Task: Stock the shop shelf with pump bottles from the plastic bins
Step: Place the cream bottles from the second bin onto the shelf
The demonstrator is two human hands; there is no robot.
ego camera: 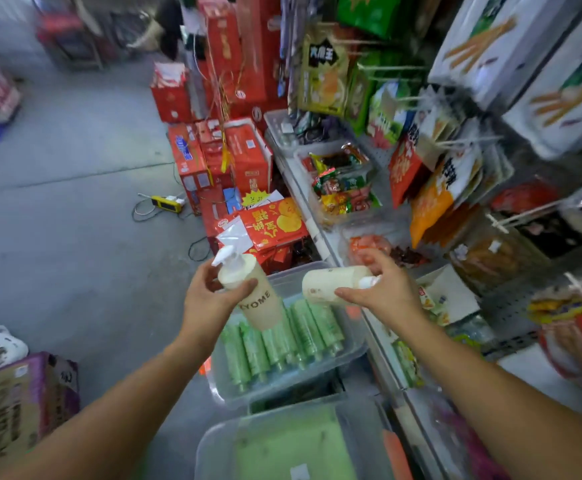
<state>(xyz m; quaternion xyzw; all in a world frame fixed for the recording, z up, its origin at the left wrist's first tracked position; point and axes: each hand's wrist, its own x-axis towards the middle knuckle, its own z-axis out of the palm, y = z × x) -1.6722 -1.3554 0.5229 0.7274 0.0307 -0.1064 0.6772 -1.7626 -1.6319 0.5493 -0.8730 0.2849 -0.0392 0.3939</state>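
My left hand [210,292] grips a cream pump bottle [255,292] near its neck, the white pump head pointing up and left. In my right hand [383,289] lies a second cream pump bottle [331,282], held sideways with its base pointing left and its pump end under my fingers. Both bottles hang above a clear plastic bin [351,351] that holds several green pump bottles [282,341] lying in a row. A second clear bin [213,441] with green contents sits nearer me. The shop shelf [317,216] runs along the right.
Snack packets hang on pegs at the right, above trays of packaged food [345,188]. Red gift boxes [227,150] are stacked on the floor ahead. A yellow power strip [166,203] with cables lies on the grey floor. A purple carton [19,410] stands at the lower left.
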